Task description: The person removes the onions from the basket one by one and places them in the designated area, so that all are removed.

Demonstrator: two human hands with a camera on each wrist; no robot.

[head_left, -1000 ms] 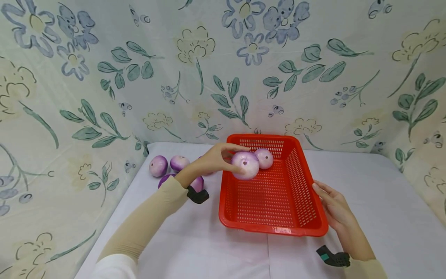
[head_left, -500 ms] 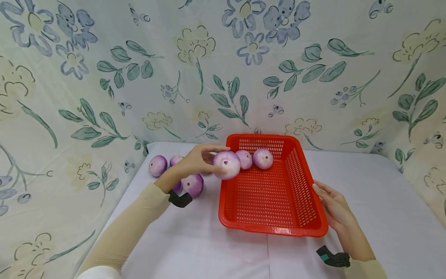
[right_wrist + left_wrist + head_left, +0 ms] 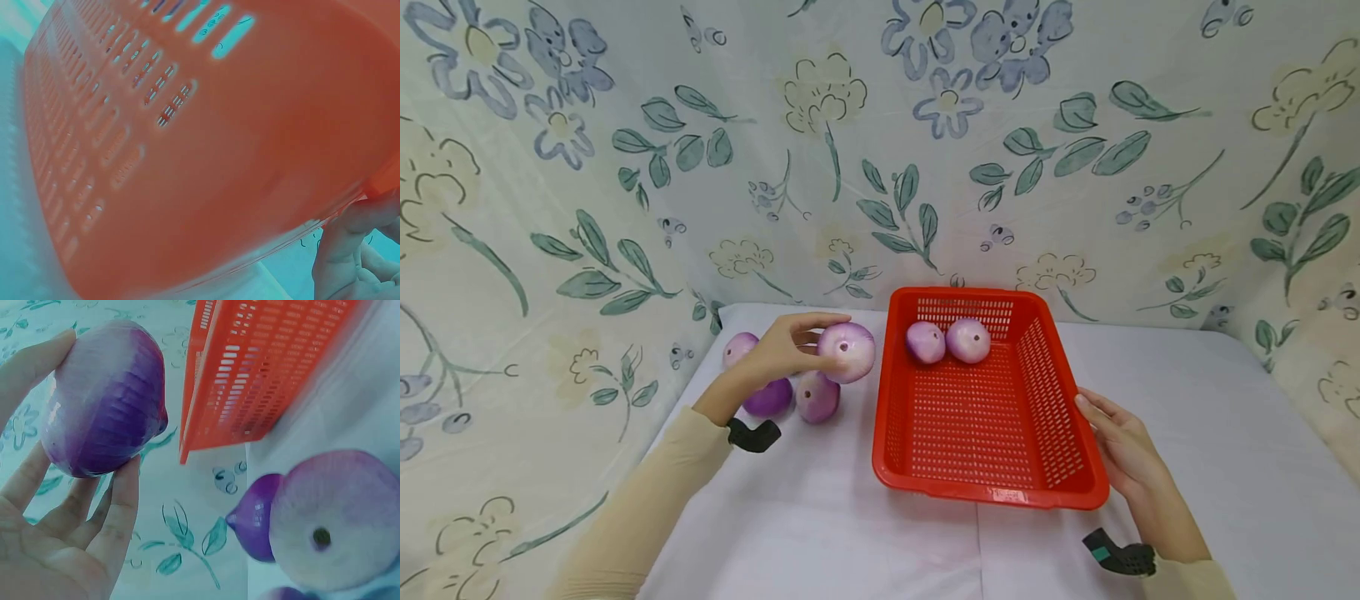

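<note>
We see the left hand (image 3: 778, 350) grasping a purple onion (image 3: 847, 352), fingers and thumb wrapped around it, lifted off the table (image 3: 850, 517) just left of the red basket (image 3: 992, 492) and outside its rim. The left wrist view confirms it: fingers (image 3: 119, 506) curl under the onion, thumb over the top, basket wall just beside it. Under and behind that hand we count three more onions on the table: a pale one (image 3: 816, 397) directly below the held onion, a dark purple one (image 3: 767, 398) touching it on the left, and another pale one (image 3: 739, 347) further back near the cloth wall, partly hidden by the hand. Inside the basket we see two onions (image 3: 925, 342) and (image 3: 967, 340), side by side and touching, against the far wall. The right hand (image 3: 1123, 446) lies flat with fingers straight against the basket's right outer wall near the front corner, pressing or steadying, not curled round anything; in the right wrist view we only get a fingertip (image 3: 350, 244) at the basket's lower edge, the rest blurred. We also see a black strap at each wrist and a beige sleeve (image 3: 647, 508) on the left arm. The floral cloth (image 3: 625, 167) hangs behind and to both sides of the table.
</note>
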